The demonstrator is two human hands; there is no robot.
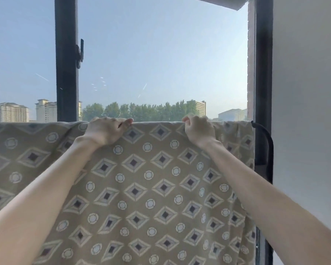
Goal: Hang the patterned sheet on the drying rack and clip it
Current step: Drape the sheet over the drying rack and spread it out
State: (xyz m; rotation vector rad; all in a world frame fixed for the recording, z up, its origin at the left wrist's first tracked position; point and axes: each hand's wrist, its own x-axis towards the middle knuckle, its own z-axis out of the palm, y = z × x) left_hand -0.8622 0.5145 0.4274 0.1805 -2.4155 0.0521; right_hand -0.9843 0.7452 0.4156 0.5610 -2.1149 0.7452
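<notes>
Tan sheet [151, 188] x1; left hand [107, 131], right hand [199, 130] grip top.

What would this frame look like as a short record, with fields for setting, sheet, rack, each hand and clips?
setting: black-framed window with sky, trees and buildings beyond; white wall at right
sheet: tan patterned fabric sheet draped over a rail, hanging down on the camera's side
rack: rail hidden under the sheet; black curved end shows at right
left hand: grips the sheet's top fold
right hand: pinches the top fold, further right
clips: none in view
</notes>
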